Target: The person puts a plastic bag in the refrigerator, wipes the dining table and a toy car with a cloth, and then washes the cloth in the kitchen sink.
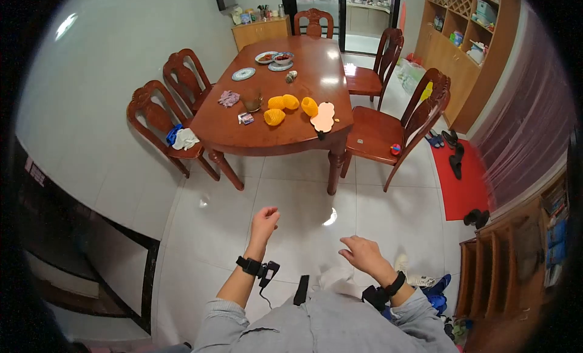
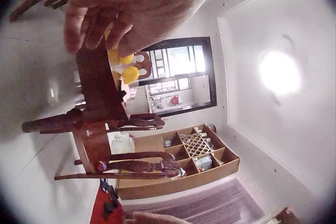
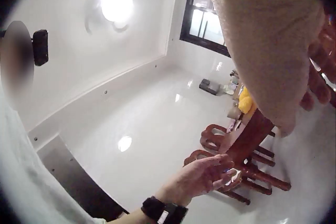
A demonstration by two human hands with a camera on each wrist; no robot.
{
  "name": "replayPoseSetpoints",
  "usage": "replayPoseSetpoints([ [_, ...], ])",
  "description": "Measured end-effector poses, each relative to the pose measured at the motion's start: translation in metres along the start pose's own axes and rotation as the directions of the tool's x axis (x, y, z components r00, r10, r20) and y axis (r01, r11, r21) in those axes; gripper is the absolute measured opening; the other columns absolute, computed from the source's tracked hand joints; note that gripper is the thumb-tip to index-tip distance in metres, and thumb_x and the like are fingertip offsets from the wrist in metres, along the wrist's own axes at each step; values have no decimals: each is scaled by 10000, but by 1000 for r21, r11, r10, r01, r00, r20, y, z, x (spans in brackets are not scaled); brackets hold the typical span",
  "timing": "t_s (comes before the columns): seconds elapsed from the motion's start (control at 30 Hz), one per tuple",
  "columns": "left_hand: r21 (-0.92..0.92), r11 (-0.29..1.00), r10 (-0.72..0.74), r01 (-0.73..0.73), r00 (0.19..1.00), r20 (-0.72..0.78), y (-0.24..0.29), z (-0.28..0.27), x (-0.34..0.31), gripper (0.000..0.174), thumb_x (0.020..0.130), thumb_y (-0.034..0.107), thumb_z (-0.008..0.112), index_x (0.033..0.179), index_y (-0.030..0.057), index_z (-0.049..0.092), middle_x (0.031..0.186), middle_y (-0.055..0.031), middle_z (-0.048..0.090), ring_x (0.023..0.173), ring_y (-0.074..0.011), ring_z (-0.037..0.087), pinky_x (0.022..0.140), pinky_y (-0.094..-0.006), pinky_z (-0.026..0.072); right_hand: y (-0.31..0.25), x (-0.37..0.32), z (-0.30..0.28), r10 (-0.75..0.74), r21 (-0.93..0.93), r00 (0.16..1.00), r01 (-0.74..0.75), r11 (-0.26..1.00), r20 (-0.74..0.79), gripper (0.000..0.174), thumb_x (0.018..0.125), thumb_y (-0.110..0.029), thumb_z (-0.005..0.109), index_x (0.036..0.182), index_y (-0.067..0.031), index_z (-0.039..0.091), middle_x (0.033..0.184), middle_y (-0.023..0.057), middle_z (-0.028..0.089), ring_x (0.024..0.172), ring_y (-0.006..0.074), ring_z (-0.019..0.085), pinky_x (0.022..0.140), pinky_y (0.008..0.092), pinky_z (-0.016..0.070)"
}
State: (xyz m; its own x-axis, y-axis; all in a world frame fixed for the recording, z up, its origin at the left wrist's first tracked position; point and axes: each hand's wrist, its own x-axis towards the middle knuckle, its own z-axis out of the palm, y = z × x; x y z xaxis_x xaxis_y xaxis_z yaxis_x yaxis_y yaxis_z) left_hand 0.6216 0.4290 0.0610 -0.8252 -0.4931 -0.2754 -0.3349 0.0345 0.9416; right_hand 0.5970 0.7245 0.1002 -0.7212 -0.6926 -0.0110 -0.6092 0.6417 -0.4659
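Note:
Both hands hang in the air in front of the body, short of the dining table [image 1: 285, 134], and hold nothing. My left hand [image 1: 265, 222] has its fingers loosely curled; in the left wrist view the left hand [image 2: 136, 8] overlaps the table. The fingers of my right hand [image 1: 364, 254] are relaxed, pointing forward and left. Near the table's front edge lie several yellow, ridged, rounded things [image 1: 274, 116] and a pale pink wavy-edged board [image 1: 323, 118] with a black end. Beside them stand a glass mug [image 1: 251, 102], a small packet [image 1: 245, 118] and a crumpled purplish cloth [image 1: 229, 98].
Farther back on the table are a plate [image 1: 243, 74] and a bowl [image 1: 283, 59]. Wooden chairs stand around it; one right chair [image 1: 376, 134] bears a small red ball-like thing [image 1: 395, 149]. Shoes [image 1: 455, 161] lie on a red mat [image 1: 446, 195] at right.

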Motion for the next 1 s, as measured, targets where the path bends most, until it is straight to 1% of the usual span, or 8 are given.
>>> replayPoseSetpoints([
  [0.23, 91, 986, 144, -139, 988, -49, 40, 18, 157, 483, 741, 243, 637, 1142, -3, 525, 1139, -147, 550, 999, -250, 536, 847, -352, 442, 51, 181, -8, 31, 81, 983, -17, 997, -181, 478, 757, -241, 630, 1162, -63, 449, 1100, 162, 520, 939, 339, 548, 745, 420, 473],
  [0.53, 692, 599, 536, -404, 844, 30, 109, 14, 305, 594, 703, 217, 665, 1224, 30, 449, 1348, -186, 349, 1233, -352, 313, 996, -408, 306, 101, 366, -22, 152, -173, 937, -214, 961, -316, 602, 714, -316, 685, 1185, -24, 450, 1287, 228, 374, 1190, 390, 347, 890, 433, 387],
  [0.6, 730, 527, 574, -434, 816, 71, 106, 17, 333, 623, 694, 229, 682, 1232, 33, 435, 1314, -188, 380, 1217, -352, 333, 977, -399, 331, 109, 382, -16, 93, -235, 930, -186, 954, -355, 571, 696, -277, 695, 1150, -20, 464, 1229, 215, 415, 1134, 370, 396, 835, 411, 415],
  [0.67, 759, 419, 587, -498, 787, 193, 96, 16, 351, 560, 666, 171, 692, 1160, 34, 468, 1153, -183, 483, 1102, -358, 417, 898, -407, 384, 116, 386, -8, 191, -165, 979, -201, 966, -74, 543, 663, -224, 704, 1112, -23, 471, 1154, 190, 453, 1054, 344, 441, 788, 406, 431],
  [0.8, 673, 476, 584, -567, 775, 240, 109, 9, 366, 251, 627, 90, 676, 843, 20, 567, 916, -138, 517, 896, -321, 488, 743, -382, 426, 109, 384, -8, 52, -310, 963, -136, 941, -263, 488, 624, -160, 702, 1044, -37, 485, 1047, 154, 477, 948, 296, 475, 725, 396, 440],
  [0.87, 573, 634, 491, -520, 843, 221, 141, 12, 373, 203, 647, 171, 658, 791, 40, 600, 1038, -130, 533, 1033, -332, 455, 831, -440, 382, 107, 390, -13, 42, -304, 952, -139, 942, -302, 404, 621, -146, 697, 967, -55, 510, 969, 140, 484, 900, 287, 478, 696, 387, 443],
  [0.93, 551, 386, 732, -740, 609, 305, 170, 24, 392, 241, 655, 257, 665, 816, 79, 636, 1215, -143, 465, 1190, -382, 330, 887, -601, 293, 105, 395, -20, 142, -197, 971, -180, 964, -193, 270, 636, -137, 683, 851, -60, 537, 890, 128, 491, 849, 291, 481, 671, 377, 444],
  [1.0, 534, 478, 606, -697, 702, 375, 166, 46, 415, 260, 657, 291, 670, 831, 99, 650, 1271, -136, 421, 1232, -392, 263, 881, -665, 221, 110, 399, -15, 157, -196, 961, -203, 959, -226, 234, 621, -109, 673, 811, -70, 543, 867, 115, 493, 829, 293, 484, 663, 375, 452],
])
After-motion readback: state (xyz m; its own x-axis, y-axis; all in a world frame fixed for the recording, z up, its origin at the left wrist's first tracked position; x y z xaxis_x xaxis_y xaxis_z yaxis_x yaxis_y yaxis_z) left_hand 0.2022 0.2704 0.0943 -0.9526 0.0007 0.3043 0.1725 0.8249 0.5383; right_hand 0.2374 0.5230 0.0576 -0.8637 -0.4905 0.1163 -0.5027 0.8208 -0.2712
